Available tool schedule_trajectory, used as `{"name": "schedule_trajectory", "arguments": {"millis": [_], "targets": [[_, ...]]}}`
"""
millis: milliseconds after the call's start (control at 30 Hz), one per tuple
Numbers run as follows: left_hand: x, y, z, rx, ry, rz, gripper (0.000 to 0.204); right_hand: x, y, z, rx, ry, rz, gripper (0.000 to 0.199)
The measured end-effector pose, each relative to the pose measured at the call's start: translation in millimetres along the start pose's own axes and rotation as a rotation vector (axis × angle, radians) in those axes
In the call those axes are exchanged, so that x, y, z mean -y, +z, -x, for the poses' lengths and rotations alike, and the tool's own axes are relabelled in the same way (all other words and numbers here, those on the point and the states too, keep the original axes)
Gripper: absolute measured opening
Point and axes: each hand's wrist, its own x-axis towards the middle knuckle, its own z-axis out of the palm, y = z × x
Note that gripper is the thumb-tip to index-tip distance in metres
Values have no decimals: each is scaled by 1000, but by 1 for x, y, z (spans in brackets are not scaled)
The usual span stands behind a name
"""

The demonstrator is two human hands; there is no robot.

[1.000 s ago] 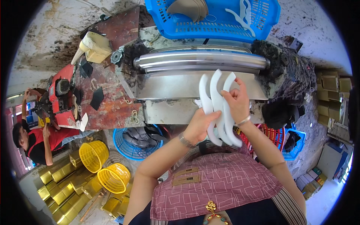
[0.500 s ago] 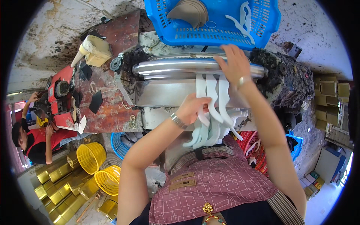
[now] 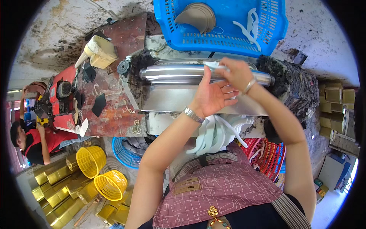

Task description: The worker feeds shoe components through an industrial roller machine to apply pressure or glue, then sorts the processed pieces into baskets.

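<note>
A shiny metal roller [image 3: 171, 72] runs across the machine, with a sloping metal plate [image 3: 167, 97] on its near side. Over the roller's right half, my right hand [image 3: 238, 74] has its fingers bent round the end of a pale white strip [image 3: 211, 65]; most of that strip is hidden. My left hand [image 3: 214, 98] is open just below, palm showing and fingers spread, in front of the plate with nothing in it. A bunch of white and pale-green wavy strips [image 3: 215, 133] lies at the machine's near edge, against my apron.
A blue basket [image 3: 225, 44] behind the roller holds tan curved pieces [image 3: 198, 17] and white wavy strips [image 3: 251, 28]. Red baskets [image 3: 272, 160] stand at right, yellow baskets [image 3: 91, 162] at lower left. A person [image 3: 34, 141] works at a red machine [image 3: 57, 97] on the left.
The three white wavy strips hanging in front of the roller are gone from there. My left hand has let go, opened and moved up; my right hand now grips a strip end above the roller.
</note>
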Motion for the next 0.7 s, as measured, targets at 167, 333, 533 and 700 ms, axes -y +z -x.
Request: {"name": "schedule_trajectory", "arguments": {"millis": [167, 333, 533, 700], "targets": [[-5, 6, -20, -134, 37, 24, 42, 24, 18, 46, -183, 64, -155, 17], [29, -9, -5, -180, 34, -77, 30, 39, 33, 90, -195, 132, -248, 14], [105, -29, 56, -425, -2, 77, 22, 76, 41, 162, 28, 301, -366, 14], [99, -38, 41, -444, 105, 116, 26, 66, 45, 145, 35, 329, -363, 18]]}}
